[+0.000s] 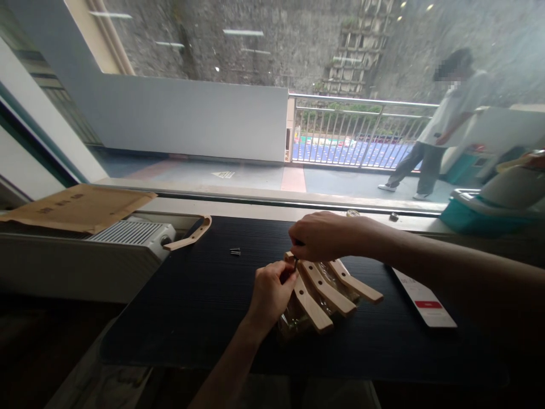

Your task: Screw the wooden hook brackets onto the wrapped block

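Note:
Three light wooden slats [327, 289] fan out on a black tabletop [204, 295], joined at their upper left ends, with clear plastic wrap under them. My left hand [268, 292] is closed on the joined end of the slats from below. My right hand [319, 234] is pinched just above that same end, on something small and dark that I cannot make out. A few small dark screws [235, 251] lie on the table to the left of my hands.
A curved wooden piece [191, 237] lies at the table's back left beside a white radiator [128, 233] and brown cardboard [76, 207]. A white card with a red mark [423, 298] lies right. Beyond the window, a person [443, 125] walks past a railing.

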### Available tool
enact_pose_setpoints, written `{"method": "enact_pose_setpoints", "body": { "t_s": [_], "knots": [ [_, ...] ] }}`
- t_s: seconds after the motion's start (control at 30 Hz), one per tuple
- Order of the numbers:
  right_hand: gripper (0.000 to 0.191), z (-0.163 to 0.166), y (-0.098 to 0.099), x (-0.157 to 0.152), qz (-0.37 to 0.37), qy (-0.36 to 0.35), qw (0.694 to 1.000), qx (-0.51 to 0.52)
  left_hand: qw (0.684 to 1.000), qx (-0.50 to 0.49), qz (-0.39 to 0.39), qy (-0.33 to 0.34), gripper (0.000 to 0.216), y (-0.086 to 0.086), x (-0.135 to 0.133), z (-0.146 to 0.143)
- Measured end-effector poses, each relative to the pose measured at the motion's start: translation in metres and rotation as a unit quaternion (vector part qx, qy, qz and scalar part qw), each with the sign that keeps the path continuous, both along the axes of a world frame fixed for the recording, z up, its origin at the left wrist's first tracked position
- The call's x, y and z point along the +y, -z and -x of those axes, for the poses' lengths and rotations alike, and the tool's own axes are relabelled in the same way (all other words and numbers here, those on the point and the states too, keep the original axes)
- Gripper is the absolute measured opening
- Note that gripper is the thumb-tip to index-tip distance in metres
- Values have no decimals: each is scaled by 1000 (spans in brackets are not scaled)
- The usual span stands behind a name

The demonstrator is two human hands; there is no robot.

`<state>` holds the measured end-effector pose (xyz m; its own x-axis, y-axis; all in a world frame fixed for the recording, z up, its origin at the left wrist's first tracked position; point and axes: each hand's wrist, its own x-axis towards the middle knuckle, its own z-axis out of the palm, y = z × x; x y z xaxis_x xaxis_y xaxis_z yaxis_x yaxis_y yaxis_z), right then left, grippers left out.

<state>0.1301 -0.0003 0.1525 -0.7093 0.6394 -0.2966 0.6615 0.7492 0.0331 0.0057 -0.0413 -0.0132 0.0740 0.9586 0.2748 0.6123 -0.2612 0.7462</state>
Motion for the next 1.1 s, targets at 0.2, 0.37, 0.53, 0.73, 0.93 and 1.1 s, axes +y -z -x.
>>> {"method": "enact_pose_setpoints", "body": {
  "t_s": [0.2, 0.37, 0.53, 0.73, 0.93, 1.1],
  "knots": [
    [22, 6, -13, -1, 44, -44, 998, -19, 1000, 18, -3, -3, 8, -1, 1, -1],
    [17, 1, 2, 7, 68, -31, 997, 13, 999, 28, -14, -7, 7, -1, 0, -1],
    [20, -5, 15, 12, 35, 48, 995, 74, 999, 37, -17, -6, 9, -1, -2, -1],
    [19, 7, -3, 3, 3, -15, 999, 29, 999, 29, -12, -4, 8, -3, -3, 0],
    [17, 8, -4, -6, 22, -54, 998, -25, 999, 30, -16, -5, 9, -2, -2, -1],
    [21, 1, 8, -1, -4, 5, 1000, 8, 999, 42, -26, -9, 9, 0, 0, -2]
  ]
}}
